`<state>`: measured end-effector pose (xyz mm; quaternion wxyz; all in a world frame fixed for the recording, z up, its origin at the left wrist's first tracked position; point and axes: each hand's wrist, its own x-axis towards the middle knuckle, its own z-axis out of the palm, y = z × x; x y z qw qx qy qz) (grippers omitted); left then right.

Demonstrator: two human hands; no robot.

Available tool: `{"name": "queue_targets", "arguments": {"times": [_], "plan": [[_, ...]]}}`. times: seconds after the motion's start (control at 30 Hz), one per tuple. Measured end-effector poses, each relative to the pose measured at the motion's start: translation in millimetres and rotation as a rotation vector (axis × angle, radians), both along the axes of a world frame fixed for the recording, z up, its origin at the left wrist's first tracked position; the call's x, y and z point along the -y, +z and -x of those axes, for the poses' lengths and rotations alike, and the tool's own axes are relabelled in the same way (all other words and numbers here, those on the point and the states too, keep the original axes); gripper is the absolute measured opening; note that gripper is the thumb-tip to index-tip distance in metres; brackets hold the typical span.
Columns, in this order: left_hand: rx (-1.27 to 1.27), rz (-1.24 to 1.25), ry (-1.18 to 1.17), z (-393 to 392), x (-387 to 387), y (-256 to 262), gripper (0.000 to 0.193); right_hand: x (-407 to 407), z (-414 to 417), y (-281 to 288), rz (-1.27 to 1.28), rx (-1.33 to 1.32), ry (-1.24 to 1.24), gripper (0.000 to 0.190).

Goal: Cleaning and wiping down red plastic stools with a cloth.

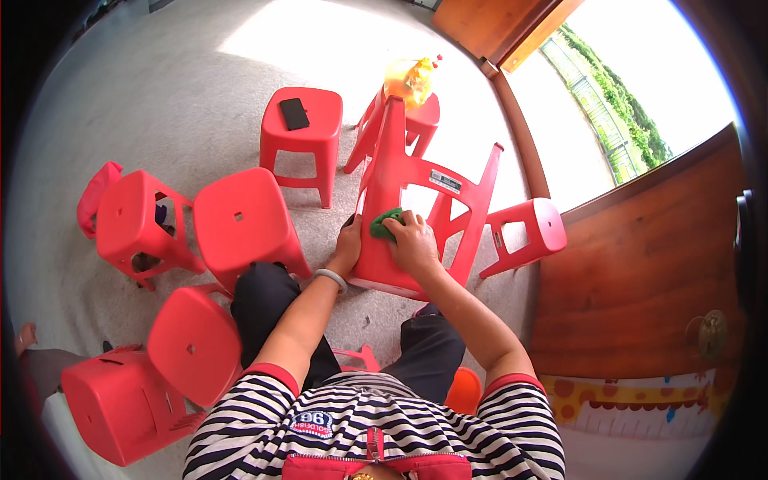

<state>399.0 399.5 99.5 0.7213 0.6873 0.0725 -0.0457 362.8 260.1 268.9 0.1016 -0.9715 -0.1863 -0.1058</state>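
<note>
A red plastic stool stands tipped before me, its legs pointing away and its seat end towards me. A printed label shows on its crossbar. My left hand, below a pale bangle on the wrist, grips the stool's left side; some of its fingers are hidden behind that edge. Under the fingertips of my right hand is a bunched green cloth, pressed against the flat panel between the stool's legs.
A black phone lies on one red stool; a yellowish plastic bag rests on another behind the tipped stool. Several more stools crowd my left, with part of another person beyond. To the right are a small stool and a wooden door.
</note>
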Motion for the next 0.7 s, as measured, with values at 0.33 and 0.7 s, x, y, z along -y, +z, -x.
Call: {"name": "queue_targets", "arguments": {"times": [0.33, 0.7], "plan": [[-0.030, -0.174, -0.008, -6.0, 1.5, 3.1, 0.065, -9.2, -86.4, 5.1, 0.015, 0.087, -0.255, 0.026], [-0.041, -0.148, -0.039, -9.8, 2.0, -1.9, 0.065, 80.9, -76.2, -6.8, 0.092, 0.214, -0.546, 0.024]]}}
